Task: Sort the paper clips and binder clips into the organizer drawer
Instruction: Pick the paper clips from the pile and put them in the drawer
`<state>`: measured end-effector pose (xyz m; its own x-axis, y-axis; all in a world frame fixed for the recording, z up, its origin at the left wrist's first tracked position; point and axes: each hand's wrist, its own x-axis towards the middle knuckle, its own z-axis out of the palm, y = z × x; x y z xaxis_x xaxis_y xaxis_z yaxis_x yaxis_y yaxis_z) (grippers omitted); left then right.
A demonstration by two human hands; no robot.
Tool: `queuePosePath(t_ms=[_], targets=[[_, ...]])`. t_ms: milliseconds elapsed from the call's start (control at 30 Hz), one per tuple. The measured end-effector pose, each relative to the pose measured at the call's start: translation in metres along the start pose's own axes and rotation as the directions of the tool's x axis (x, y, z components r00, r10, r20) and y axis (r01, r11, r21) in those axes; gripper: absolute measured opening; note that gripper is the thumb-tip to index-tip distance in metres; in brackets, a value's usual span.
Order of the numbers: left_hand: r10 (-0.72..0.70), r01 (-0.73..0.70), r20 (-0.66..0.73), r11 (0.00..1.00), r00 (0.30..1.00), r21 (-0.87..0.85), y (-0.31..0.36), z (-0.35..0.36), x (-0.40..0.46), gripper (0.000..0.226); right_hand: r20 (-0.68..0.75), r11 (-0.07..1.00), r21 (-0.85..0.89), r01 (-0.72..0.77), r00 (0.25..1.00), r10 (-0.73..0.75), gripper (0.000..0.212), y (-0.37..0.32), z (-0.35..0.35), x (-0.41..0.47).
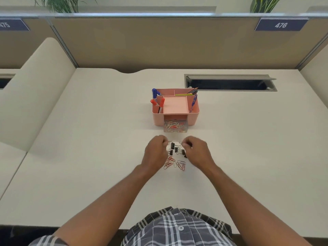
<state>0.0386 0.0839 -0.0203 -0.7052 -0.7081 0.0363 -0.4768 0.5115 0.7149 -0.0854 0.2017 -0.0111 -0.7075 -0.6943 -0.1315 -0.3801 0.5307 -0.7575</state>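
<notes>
A pink desk organizer (192, 115) stands mid-desk with its clear drawer (175, 127) pulled out toward me; several paper clips lie inside it. Closer to me, several black binder clips (176, 149) sit above a loose heap of red and silver paper clips (174, 163). My left hand (156, 153) and my right hand (197, 152) hover on either side of the binder clips, fingers pinched; a thin silver clip seems to show at each hand's fingertips, too small to confirm.
Pens and markers (158, 102) stand in the organizer's left and right slots, pencils (192, 91) at the back. A cable hatch (230, 82) is open in the desk behind. Partition walls (159, 41) enclose the white desk (88, 157).
</notes>
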Motion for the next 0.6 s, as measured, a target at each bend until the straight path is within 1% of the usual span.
queuePosePath(t_ms=[100, 167, 300, 400, 500, 600], targets=[[0.002, -0.002, -0.046, 1.000, 0.999, -0.007, 0.016, -0.012, 0.030, 0.013, -0.113, 0.996, 0.047, 0.069, 0.992, -0.063, 0.014, -0.024, -0.015, 0.024], [0.018, -0.017, -0.056, 1.000, 0.998, 0.018, 0.026, -0.017, 0.047, 0.014, -0.133, 0.996, 0.013, 0.094, 0.987, -0.091, 0.015, -0.038, -0.021, 0.040], [0.028, -0.025, -0.052, 0.998, 0.998, 0.051, 0.036, -0.019, 0.067, 0.019, -0.118, 0.992, -0.064, 0.106, 0.987, -0.113, 0.021, -0.050, -0.023, 0.059], [0.066, -0.065, -0.043, 0.998, 0.997, 0.024, 0.035, -0.018, 0.066, 0.020, -0.105, 0.993, -0.051, 0.111, 0.988, -0.116, 0.024, -0.051, -0.024, 0.060], [0.112, -0.116, -0.091, 0.993, 0.989, -0.036, 0.028, -0.019, 0.058, 0.021, -0.112, 0.991, -0.031, 0.128, 0.985, -0.130, 0.021, -0.044, -0.028, 0.054], [0.137, -0.143, -0.129, 0.989, 0.982, -0.041, 0.016, -0.015, 0.038, 0.018, -0.088, 0.997, -0.009, 0.078, 0.993, -0.078, 0.024, -0.031, -0.031, 0.037]])
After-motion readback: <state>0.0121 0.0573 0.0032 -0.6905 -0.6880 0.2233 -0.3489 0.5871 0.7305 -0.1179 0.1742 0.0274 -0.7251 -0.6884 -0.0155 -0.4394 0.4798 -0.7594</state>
